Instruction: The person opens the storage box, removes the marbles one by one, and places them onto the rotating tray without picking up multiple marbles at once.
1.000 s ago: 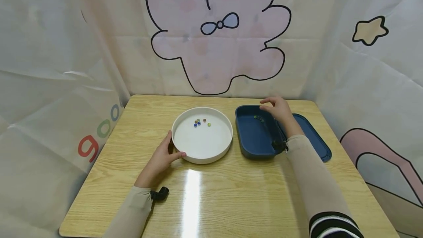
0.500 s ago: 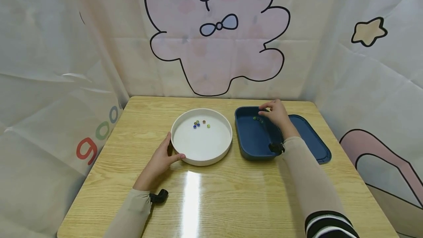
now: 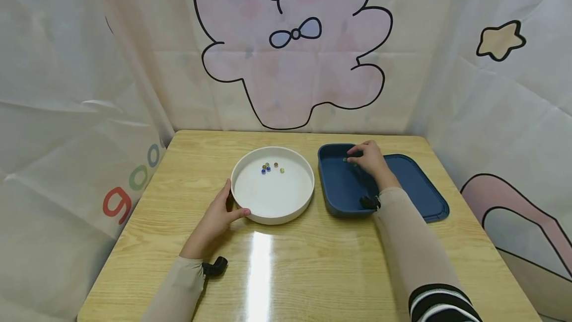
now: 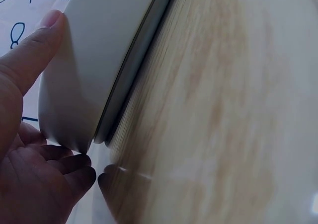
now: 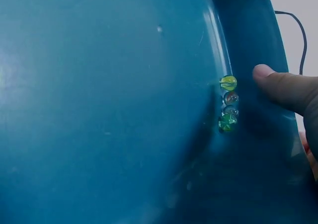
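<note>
My left hand (image 3: 216,217) holds the near left side of a round white dish (image 3: 274,198), thumb on the front wall and fingers round the side. Several glass marbles lie in the dish, among them a blue marble (image 3: 263,171) and a yellow marble (image 3: 282,170). Over the far right part of a dark blue box (image 3: 341,188) is my right hand (image 3: 373,160), its fingers reaching down inside. In the right wrist view, a yellow marble (image 5: 228,82) and a green marble (image 5: 227,122) lie with others in a row along the box wall. The right thumb (image 5: 283,87) stays apart from them; most other fingers are hidden.
A dark blue lid (image 3: 420,188) lies on the wooden table (image 3: 308,267) to the right of the box, partly behind the right forearm. Printed cloth (image 3: 178,78) hangs behind the table and at both sides.
The right hand has lowered into the box and come nearer to me, towards the marbles there. My left hand and the dish have stayed in place.
</note>
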Motion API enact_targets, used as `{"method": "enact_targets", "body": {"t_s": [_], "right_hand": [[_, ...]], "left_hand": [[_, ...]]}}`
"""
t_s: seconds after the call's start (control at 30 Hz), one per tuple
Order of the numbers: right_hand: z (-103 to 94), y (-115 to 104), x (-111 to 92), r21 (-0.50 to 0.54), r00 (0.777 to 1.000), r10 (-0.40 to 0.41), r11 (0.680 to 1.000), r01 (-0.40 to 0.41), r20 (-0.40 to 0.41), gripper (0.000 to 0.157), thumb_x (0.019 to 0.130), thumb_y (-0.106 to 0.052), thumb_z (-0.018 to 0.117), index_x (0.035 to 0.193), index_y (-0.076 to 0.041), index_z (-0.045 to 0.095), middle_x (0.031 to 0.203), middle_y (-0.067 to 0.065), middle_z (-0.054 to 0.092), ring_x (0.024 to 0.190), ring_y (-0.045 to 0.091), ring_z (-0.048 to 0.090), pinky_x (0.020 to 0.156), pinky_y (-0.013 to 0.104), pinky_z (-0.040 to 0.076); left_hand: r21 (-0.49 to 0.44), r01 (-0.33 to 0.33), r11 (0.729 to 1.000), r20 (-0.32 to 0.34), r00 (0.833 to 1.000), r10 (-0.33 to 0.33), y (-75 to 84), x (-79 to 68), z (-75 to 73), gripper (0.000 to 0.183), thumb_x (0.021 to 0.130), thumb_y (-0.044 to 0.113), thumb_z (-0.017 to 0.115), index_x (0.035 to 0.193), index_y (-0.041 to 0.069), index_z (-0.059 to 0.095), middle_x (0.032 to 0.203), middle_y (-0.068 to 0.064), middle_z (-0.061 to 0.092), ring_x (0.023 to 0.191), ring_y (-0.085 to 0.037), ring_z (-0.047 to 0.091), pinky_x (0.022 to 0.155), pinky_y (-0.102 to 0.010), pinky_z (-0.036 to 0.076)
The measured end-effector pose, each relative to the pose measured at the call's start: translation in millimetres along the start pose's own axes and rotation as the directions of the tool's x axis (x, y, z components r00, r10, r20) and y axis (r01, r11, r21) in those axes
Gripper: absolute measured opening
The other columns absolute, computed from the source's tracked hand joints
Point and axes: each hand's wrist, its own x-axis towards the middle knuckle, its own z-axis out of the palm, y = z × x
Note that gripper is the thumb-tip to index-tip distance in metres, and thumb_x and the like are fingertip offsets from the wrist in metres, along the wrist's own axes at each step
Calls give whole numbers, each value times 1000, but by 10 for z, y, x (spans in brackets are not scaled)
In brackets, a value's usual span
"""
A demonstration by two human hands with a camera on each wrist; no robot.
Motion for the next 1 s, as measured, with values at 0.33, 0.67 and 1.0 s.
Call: {"method": "enact_targets", "body": {"t_s": [0.33,0.67,1.0], "right_hand": [[69,-34,-33,-90,996,76,993,-71,50,28,95,-23,75,120,-10,74,142,27,39,122,45,44,100,62,43],[75,-61,-23,-195,995,92,977,-86,23,29,94,-24,77,118,-8,75,139,25,42,122,46,46,93,61,48],[55,-46,-13,-283,991,119,954,-98,57,14,93,-19,78,101,-8,76,137,24,42,122,46,44,90,60,48]], "left_hand": [[8,2,1000,5,1000,-2,-29,-29,-8,124,82,43,85,165,7,0,172,-13,5,158,-33,6,127,-55,13],[4,0,1000,-1,1000,0,-11,-14,-15,127,80,50,85,166,8,0,172,-11,5,158,-30,6,127,-53,15],[11,-17,1000,-2,1000,17,7,21,-15,127,80,50,84,165,8,0,172,-12,5,158,-31,6,127,-54,15]]}}
